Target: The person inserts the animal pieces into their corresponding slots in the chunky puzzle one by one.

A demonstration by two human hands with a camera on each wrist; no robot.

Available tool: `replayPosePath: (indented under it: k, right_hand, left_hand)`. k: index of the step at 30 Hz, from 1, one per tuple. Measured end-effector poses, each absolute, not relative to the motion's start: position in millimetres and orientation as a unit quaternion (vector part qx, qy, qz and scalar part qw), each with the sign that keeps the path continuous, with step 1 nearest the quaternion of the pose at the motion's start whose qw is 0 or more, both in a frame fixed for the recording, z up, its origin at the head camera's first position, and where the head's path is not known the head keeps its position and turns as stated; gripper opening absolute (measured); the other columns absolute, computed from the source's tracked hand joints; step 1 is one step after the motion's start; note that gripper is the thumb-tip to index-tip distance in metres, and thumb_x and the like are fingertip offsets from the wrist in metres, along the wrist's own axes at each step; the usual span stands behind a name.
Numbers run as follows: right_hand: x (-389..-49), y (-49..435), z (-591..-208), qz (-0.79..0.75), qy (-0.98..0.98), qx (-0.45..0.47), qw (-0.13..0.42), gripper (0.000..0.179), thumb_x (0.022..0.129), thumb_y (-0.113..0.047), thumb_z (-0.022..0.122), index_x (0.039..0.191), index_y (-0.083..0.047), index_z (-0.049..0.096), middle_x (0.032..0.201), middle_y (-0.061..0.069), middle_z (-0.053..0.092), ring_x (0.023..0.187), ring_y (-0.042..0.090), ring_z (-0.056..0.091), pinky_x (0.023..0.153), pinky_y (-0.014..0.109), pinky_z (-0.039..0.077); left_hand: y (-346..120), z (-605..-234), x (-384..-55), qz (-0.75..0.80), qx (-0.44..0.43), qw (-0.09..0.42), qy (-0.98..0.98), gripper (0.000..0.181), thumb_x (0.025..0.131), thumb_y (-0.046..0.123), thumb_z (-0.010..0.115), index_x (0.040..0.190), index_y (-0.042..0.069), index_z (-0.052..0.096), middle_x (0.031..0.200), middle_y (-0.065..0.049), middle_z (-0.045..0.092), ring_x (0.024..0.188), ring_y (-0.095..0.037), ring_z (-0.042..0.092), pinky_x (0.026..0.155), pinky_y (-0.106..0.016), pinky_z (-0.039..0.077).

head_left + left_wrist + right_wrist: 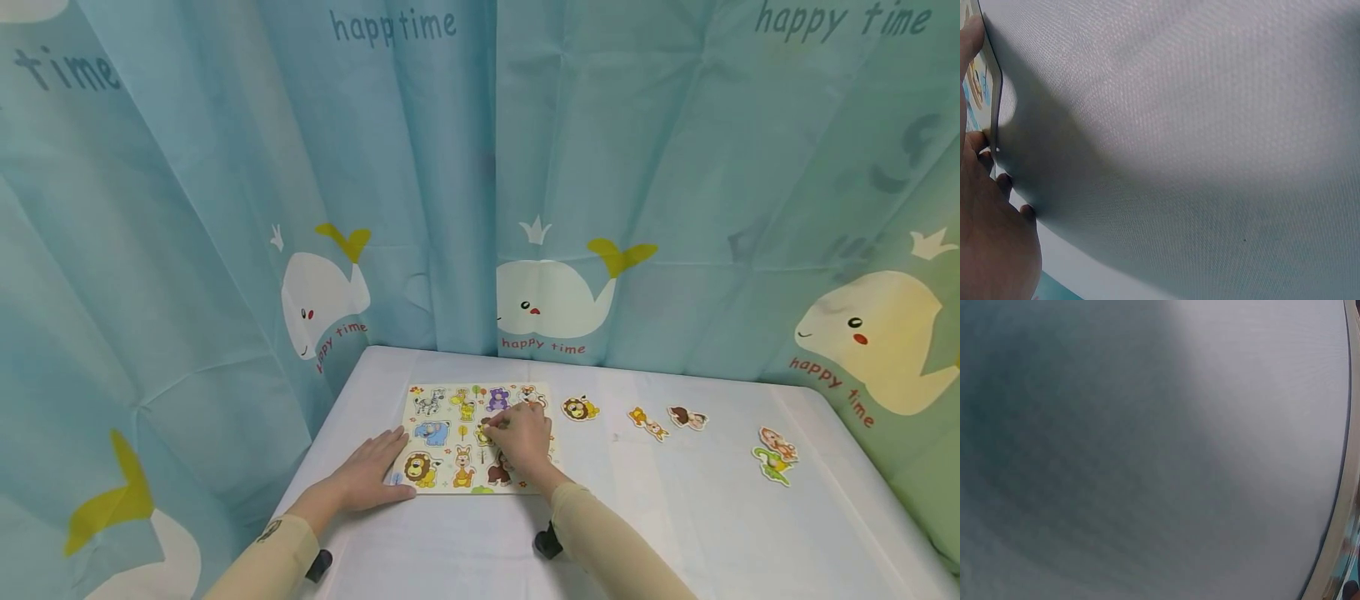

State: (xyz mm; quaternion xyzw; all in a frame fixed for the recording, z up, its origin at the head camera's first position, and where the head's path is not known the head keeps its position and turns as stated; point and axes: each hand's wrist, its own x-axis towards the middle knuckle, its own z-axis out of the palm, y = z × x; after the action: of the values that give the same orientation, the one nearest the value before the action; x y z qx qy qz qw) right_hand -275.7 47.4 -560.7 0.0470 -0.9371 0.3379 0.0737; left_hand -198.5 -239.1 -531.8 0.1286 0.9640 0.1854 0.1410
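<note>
A wooden animal puzzle board (450,492) lies flat on the table. My left hand (369,473) rests at its left edge, fingers extended and thumb near the lower corner; the left wrist view shows the thumb over the board's edge. Over the board's middle, my right hand (525,437) pinches a small yellow-brown animal puzzle piece (484,433) with thumb and fingertips. That piece is partly hidden by the fingers. Around it show a blue elephant (432,433), a lion picture (420,470), a kangaroo (463,467) and a purple animal (497,399). The right wrist view catches only the board's edge (1335,550).
Right of the board lies a loose lion piece (581,408). Farther right are an orange animal piece (648,423), a brown piece (687,417), a monkey piece (778,443) and a green piece (772,466). Blue curtains (450,167) hang behind the white-covered table (675,517).
</note>
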Motion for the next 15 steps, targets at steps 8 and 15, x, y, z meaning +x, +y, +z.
replayPosePath:
  k: [8,15]
  right_hand:
    - [-274.8,47.5,-561.0,0.335,-0.938,0.051,0.078,0.014,0.081,-0.035,0.086,0.075,-0.027,0.077,0.097,-0.001,0.063,0.121,0.034,0.049,0.098,0.054,0.038]
    - [-275.5,47.1,-562.0,0.333,-0.938,0.052,0.078,0.015,0.081,-0.035,0.087,0.074,-0.027,0.076,0.095,-0.002,0.061,0.117,0.033,0.049,0.096,0.053,0.039]
  left_hand:
    - [-239.2,-534.0,-198.7,0.179,0.130,0.135,0.966,0.101,0.087,0.064,0.070,0.161,0.007,0.031,0.169,-0.008,0.023,0.155,-0.031,0.018,0.126,-0.050,0.017]
    - [-238.3,-532.3,-198.0,0.183,0.126,0.137,0.965,0.101,0.087,0.063,0.071,0.161,0.007,0.031,0.169,-0.008,0.023,0.155,-0.031,0.018,0.126,-0.050,0.017]
